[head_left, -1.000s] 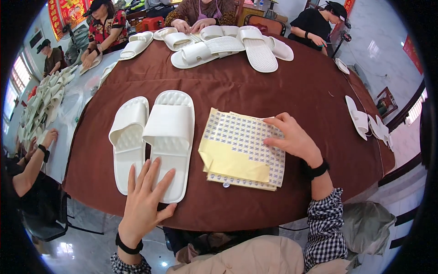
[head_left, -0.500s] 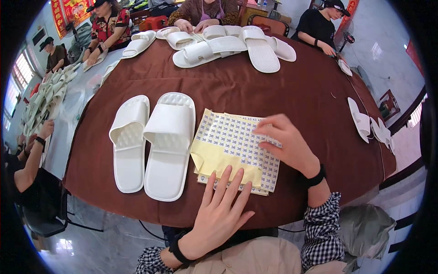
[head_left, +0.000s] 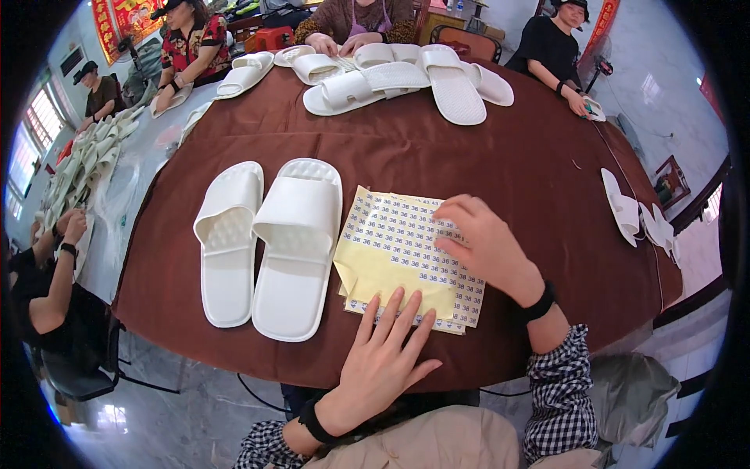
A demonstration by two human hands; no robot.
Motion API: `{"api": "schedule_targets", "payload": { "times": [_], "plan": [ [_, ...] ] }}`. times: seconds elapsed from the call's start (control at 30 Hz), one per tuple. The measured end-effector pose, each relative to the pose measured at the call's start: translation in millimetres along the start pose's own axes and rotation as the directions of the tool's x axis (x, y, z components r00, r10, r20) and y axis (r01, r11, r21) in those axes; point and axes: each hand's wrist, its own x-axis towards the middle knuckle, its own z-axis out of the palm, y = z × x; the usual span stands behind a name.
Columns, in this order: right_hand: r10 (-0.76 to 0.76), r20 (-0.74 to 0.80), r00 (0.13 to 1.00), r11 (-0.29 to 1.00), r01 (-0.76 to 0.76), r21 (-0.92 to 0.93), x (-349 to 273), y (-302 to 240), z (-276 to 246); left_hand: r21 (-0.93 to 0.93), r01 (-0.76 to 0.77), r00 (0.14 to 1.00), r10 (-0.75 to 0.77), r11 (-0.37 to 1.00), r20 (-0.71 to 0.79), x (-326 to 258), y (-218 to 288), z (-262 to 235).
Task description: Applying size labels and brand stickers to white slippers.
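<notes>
A stack of pale yellow sticker sheets [head_left: 375,271] with rows of small printed labels lies on the brown-covered table in front of me. My left hand [head_left: 383,359] rests flat on its lower edge, fingers spread. Over the upper right part of the sheets hovers my right hand [head_left: 492,248], its fingers bent and the thumb apart from the forefinger. Nothing shows between them. Left of the stack, a pair of white slippers stands side by side, toes pointing away: one left slipper [head_left: 228,273] and one right slipper [head_left: 293,277], both with puffy, quilted-looking insoles.
Several white slippers [head_left: 457,90] lie along the table's far edge, before a person's hands [head_left: 344,45]. Others [head_left: 621,207] sit at the right edge beside a thin cable. A grey side table [head_left: 141,187] at left carries a slipper pile [head_left: 86,164]. Other people work around both tables.
The whole view has shifted slightly. My right hand's fingers have drawn in a little over the sheets, while my left hand stays in place. The person at far right has raised their head.
</notes>
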Motion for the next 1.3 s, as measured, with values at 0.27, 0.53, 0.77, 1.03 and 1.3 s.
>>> {"api": "schedule_targets", "payload": {
  "times": [0.27, 0.53, 0.77, 1.03, 1.3],
  "plan": [
    [0.132, 0.226, 0.965, 0.989, -0.142, 0.030, 7, 12, 0, 0.015, 0.001, 1.000, -0.001, 1.000, -0.008, -4, 0, -1],
    [0.155, 0.121, 0.980, 0.967, -0.176, 0.184, 14, 15, 7, -0.399, -0.006, 0.957, -0.110, 0.917, -0.267, -5, -2, -9],
    [0.249, 0.007, 0.969, 0.893, -0.232, 0.386, 11, 12, -8, -0.664, 0.075, 0.876, -0.368, 0.744, -0.313, -12, -5, -18],
    [0.411, -0.085, 0.908, 0.511, -0.152, 0.846, -2, -21, -19, -0.985, 0.091, 0.905, -0.401, -0.146, 0.143, 5, -7, -16],
    [0.272, -0.081, 0.959, 0.582, -0.097, 0.808, -8, -49, -10, -0.907, 0.127, 0.813, -0.483, -0.401, 0.327, 18, -3, -11]
  ]
}}
